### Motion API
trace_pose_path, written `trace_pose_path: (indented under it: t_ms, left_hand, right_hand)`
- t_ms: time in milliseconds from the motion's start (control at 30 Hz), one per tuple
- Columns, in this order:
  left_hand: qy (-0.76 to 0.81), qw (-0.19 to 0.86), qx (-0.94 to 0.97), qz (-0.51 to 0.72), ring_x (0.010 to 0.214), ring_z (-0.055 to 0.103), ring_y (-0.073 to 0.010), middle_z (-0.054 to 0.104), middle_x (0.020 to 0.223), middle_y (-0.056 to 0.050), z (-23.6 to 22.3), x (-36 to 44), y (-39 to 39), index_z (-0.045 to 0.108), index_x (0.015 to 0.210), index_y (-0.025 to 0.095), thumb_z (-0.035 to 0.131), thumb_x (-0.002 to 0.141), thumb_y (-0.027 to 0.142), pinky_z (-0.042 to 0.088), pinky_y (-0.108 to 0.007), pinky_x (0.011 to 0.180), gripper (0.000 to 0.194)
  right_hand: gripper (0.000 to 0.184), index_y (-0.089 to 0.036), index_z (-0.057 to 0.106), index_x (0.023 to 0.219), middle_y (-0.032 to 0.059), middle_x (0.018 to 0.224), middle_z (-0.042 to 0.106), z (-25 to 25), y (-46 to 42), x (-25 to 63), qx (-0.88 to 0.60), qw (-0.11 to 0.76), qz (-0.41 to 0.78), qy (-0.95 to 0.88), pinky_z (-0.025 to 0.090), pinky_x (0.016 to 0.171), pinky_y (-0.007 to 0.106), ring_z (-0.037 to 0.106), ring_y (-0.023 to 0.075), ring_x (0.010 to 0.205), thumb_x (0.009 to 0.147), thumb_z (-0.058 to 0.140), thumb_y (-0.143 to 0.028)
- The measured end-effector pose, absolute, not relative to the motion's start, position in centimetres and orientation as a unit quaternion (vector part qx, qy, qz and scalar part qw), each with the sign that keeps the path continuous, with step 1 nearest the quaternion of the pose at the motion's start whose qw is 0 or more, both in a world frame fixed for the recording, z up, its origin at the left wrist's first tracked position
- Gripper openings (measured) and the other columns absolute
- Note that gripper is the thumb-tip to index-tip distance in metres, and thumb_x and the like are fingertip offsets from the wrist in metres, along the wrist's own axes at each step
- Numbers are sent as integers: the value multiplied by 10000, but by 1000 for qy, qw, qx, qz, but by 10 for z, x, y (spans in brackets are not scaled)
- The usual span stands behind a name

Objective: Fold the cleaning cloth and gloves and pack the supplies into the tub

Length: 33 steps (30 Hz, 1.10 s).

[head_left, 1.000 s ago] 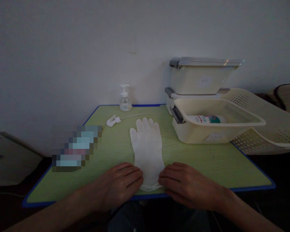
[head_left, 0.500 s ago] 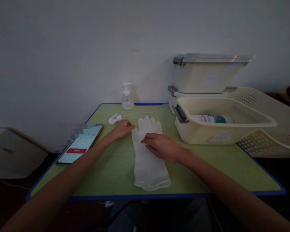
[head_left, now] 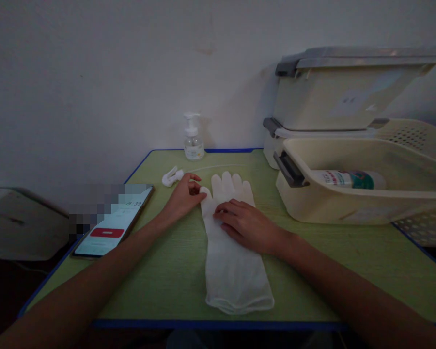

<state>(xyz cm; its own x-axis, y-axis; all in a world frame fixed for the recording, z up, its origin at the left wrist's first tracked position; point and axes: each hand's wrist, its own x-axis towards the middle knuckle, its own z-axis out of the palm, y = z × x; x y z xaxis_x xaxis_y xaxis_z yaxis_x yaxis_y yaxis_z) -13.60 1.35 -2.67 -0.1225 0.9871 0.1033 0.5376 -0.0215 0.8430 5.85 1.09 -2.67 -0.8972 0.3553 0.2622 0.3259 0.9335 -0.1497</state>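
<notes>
The glove (head_left: 232, 252) lies flat on the green tabletop (head_left: 330, 261), fingertips toward the wall, cuff toward me. My left hand (head_left: 183, 198) pinches the tip of its outermost finger between thumb and forefinger, my other fingers (head_left: 194, 178) loosely curled. My right hand (head_left: 245, 225) rests palm down on the glove's palm, fingers relaxed and slightly spread, gripping nothing. One glove that I can tell apart, though the cuff looks layered. One phone (head_left: 112, 225) lies to my left, one white clip (head_left: 172, 177) just beyond my left hand, one pump bottle (head_left: 193, 138) by the wall. Right of the glove sits an open cream bin (head_left: 349, 206) holding one bottle (head_left: 343, 179), with two lidded bins (head_left: 345, 97) stacked behind.
</notes>
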Motion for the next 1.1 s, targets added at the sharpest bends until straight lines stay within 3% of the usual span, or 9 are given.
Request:
trace_pose_path:
  t_ms: [167, 400, 600, 767, 1100]
  left_hand:
    - [598, 319, 591, 437, 608, 561, -118, 558, 649, 51, -14, -134, 4, 488, 869, 165, 612, 585, 186, 463, -266, 624, 311]
    - [576, 301, 659, 377, 660, 581, -149, 632, 687, -2, -1, -137, -3, 595, 698, 154, 623, 588, 239, 485, -307, 690, 141]
    - [545, 244, 728, 336, 679, 577, -145, 646, 700, 8, 2, -136, -11, 613, 685, 164, 617, 624, 206, 466, -277, 681, 74]
    - [527, 218, 774, 274, 685, 582, -139, 664, 743, 14, -1, -131, -18, 625, 738, 179, 593, 675, 166, 439, -249, 635, 72]
    - [451, 247, 841, 165, 799, 615, -151, 665, 861, -21, -7, -135, -15, 674, 789, 156, 558, 678, 39, 446, -264, 756, 199]
  right_hand:
    - [223, -111, 589, 1049, 116, 1074, 606, -26, 10, 60, -180, 146, 69, -970, 436, 906, 383, 542, 207, 1000, 876, 456, -159]
    - [216, -124, 607, 1023, 113, 1086, 592, -28, 11, 61, -176, 161, 84, -968, 442, 904, 385, 540, 216, 994, 866, 463, -156]
    - [166, -113, 570, 967, 123, 1036, 599, -29, 12, 62, -205, 186, 152, -949, 447, 883, 361, 543, 207, 980, 848, 454, -109]
    - [207, -145, 545, 952, 94, 978, 619, -34, 17, 64, -234, 210, 216, -924, 453, 838, 342, 566, 187, 927, 801, 438, -53]
    - [266, -149, 559, 906, 72, 927, 645, -40, 23, 66, -233, 250, 250, -906, 440, 810, 316, 592, 167, 875, 739, 407, -8]
